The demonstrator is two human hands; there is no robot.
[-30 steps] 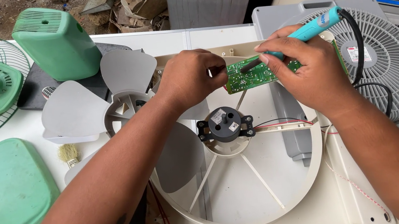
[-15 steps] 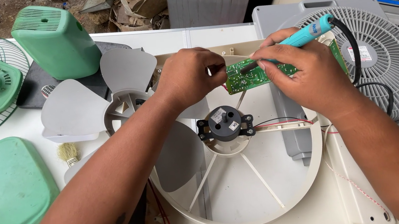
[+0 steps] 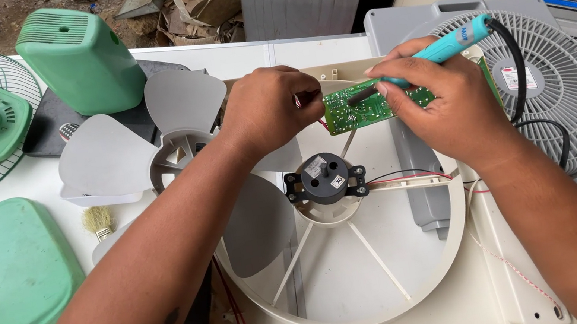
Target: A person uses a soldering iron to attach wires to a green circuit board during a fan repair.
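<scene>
Centre-top of frame: my left hand [image 3: 268, 112] pinches the left edge of the small green circuit board [image 3: 374, 103], holding it level above the cream fan housing [image 3: 365, 279], probably to steady it for the tool. My right hand [image 3: 446, 106] is clenched pen-style around the turquoise soldering iron [image 3: 438, 51], its dark tip resting on the board's face. The iron's black cord [image 3: 517, 77] loops off to the right, clear of the work. The black motor [image 3: 326, 177] sits just below the board; red wires run from it rightward. Grey fan blade [image 3: 179, 136] lies left; grey grille [image 3: 556, 83] upper right.
</scene>
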